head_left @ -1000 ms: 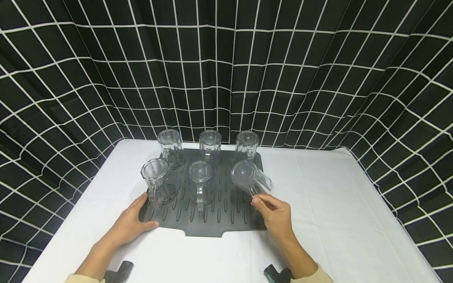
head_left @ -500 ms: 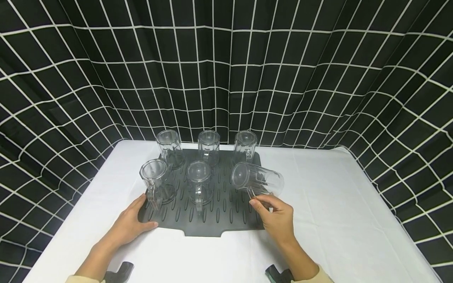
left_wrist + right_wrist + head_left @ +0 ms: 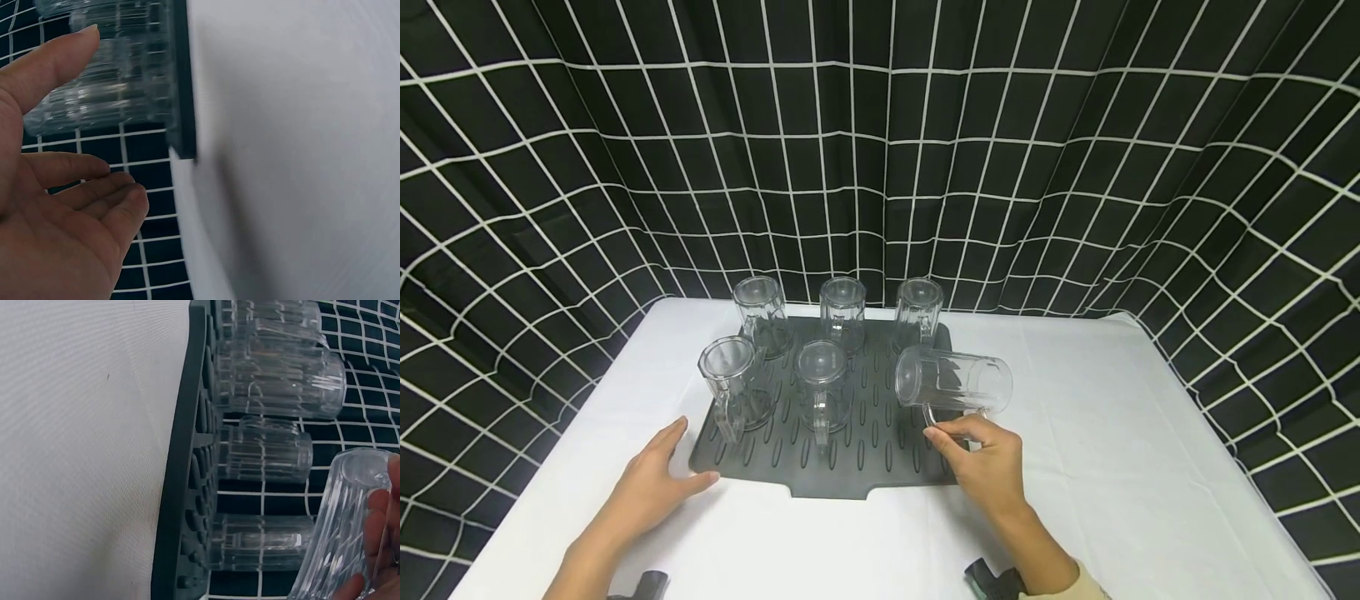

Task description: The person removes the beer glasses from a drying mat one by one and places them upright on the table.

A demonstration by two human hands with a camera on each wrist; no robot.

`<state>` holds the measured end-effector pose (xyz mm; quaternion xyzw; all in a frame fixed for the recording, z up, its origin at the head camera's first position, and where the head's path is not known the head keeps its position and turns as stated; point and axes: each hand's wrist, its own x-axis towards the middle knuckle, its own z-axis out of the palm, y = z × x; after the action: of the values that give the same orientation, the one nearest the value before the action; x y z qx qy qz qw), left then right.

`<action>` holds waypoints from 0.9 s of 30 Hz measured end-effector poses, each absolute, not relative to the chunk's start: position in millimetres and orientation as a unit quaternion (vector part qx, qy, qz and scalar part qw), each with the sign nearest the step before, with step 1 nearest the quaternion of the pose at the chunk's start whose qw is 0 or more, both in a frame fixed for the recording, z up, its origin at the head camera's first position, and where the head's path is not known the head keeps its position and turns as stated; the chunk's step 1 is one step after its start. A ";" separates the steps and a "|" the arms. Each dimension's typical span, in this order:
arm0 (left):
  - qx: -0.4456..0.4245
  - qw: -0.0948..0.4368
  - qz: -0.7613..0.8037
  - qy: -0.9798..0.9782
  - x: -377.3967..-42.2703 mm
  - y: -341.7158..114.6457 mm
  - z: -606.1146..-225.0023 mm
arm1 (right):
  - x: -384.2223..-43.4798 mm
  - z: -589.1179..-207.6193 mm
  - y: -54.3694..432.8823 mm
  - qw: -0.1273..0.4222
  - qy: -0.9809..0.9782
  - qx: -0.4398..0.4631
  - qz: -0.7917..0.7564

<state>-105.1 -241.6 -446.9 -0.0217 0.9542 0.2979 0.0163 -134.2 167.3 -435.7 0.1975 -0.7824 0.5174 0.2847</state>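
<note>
My right hand point(image 3: 988, 458) pinches the handle of a clear glass mug point(image 3: 955, 379), which lies sideways in the air over the right part of a dark grey drying mat point(image 3: 827, 483). Its base faces left and its mouth right. In the right wrist view the same mug point(image 3: 340, 525) slants beside the fingers point(image 3: 375, 534). My left hand point(image 3: 643, 492), fingers spread and holding nothing, is just off the mat's front left corner; the left wrist view shows the palm point(image 3: 62, 237) apart from the mat's edge point(image 3: 181, 81).
Upside-down glass mugs stand on the mat: three at the back, among them one mug point(image 3: 842, 312), and two in front, including a left mug point(image 3: 737, 383). A white cloth point(image 3: 1112, 433) covers the table. Behind hangs a black curtain point(image 3: 970, 167) with white grid lines.
The mug in my right hand has turned from slanting to lying nearly level, its mouth swinging right. My left hand has let go of the mat's corner and moved back to the left.
</note>
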 end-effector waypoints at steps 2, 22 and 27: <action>-0.024 0.012 0.297 0.955 -101.2 -242.5 -440.6 | -133.8 -435.0 168.0 0.287 -0.787 0.202 0.507; 0.041 -0.158 0.334 0.928 -80.2 -200.0 -373.0 | -126.5 -426.2 175.8 0.343 -0.800 0.253 0.423; 0.068 -0.174 0.360 0.914 -83.9 -181.4 -367.0 | -122.6 -425.0 176.1 0.353 -0.801 0.252 0.413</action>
<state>-83.9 -181.4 -367.0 0.0677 0.9141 0.3601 -0.1737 -122.6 176.1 -425.0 0.2519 -0.8011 0.4125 0.3531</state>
